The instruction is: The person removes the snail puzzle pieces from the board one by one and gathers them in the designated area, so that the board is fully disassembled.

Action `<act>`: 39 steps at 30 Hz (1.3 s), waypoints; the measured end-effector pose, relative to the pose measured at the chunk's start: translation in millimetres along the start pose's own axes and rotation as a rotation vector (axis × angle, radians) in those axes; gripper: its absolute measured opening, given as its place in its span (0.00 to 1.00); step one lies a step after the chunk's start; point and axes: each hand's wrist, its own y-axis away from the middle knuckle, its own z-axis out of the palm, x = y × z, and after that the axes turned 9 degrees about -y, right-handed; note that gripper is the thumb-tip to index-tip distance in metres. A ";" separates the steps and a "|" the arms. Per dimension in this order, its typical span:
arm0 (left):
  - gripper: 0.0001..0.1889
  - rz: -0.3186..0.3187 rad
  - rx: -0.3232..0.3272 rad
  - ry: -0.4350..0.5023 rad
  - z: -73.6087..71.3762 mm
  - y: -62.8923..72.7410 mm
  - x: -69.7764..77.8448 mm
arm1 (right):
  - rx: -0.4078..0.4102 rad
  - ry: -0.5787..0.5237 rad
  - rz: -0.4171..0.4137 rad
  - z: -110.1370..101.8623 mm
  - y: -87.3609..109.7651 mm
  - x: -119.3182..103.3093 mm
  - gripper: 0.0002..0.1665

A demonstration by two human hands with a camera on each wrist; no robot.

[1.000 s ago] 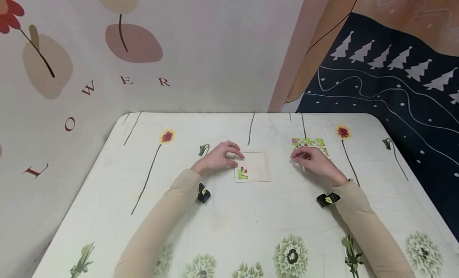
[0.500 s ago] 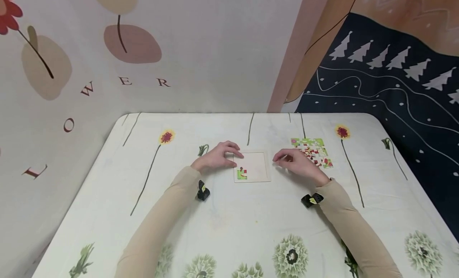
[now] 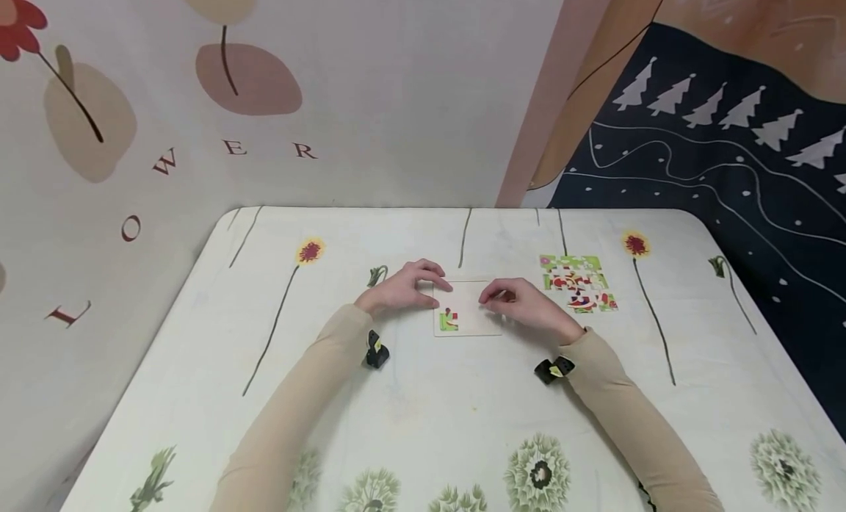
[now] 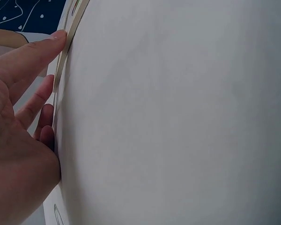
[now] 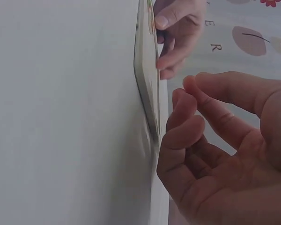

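Observation:
A shallow, pale puzzle tray [image 3: 471,331] lies on the table in the middle of the head view. In its lower left corner sits a green and red puzzle part [image 3: 449,321]. My left hand [image 3: 400,287] rests at the tray's left side, thumb and forefinger spread and touching its edge; in the left wrist view the fingers [image 4: 35,54] meet that edge. Over the tray's right side hovers my right hand [image 3: 518,303]. Its thumb and forefinger tips are pressed together, seemingly pinching a small puzzle piece that the fingertips hide in the right wrist view.
Several colourful puzzle pieces [image 3: 575,280] lie in loose rows to the right, beyond my right hand. Printed flowers cover the white tablecloth [image 3: 423,402]. A wall [image 3: 396,93] rises behind the table's far edge, with a dark tree-patterned cloth [image 3: 694,159] at the right.
My right hand has travelled left from the loose pieces to the tray's right side, uncovering the pieces. The left hand has stayed at the tray's left edge.

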 end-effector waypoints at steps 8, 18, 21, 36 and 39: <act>0.19 -0.025 -0.010 0.013 -1.3 -0.5 2.9 | -0.072 -0.050 0.037 12.7 -7.2 -10.0 0.12; 0.19 -0.032 -0.019 0.012 -1.6 -1.4 3.0 | -0.089 0.013 0.066 27.8 -20.8 -21.8 0.14; 0.19 -0.041 -0.026 0.001 -1.0 -1.7 3.0 | -0.093 0.018 0.078 31.3 -22.2 -25.2 0.16; 0.20 -0.014 -0.019 0.003 -0.3 -0.9 -1.4 | -0.100 0.010 0.027 39.5 -23.1 -23.2 0.13; 0.20 -0.015 -0.021 0.001 -0.8 -0.8 -1.7 | -0.100 0.006 0.020 39.9 -23.3 -23.0 0.12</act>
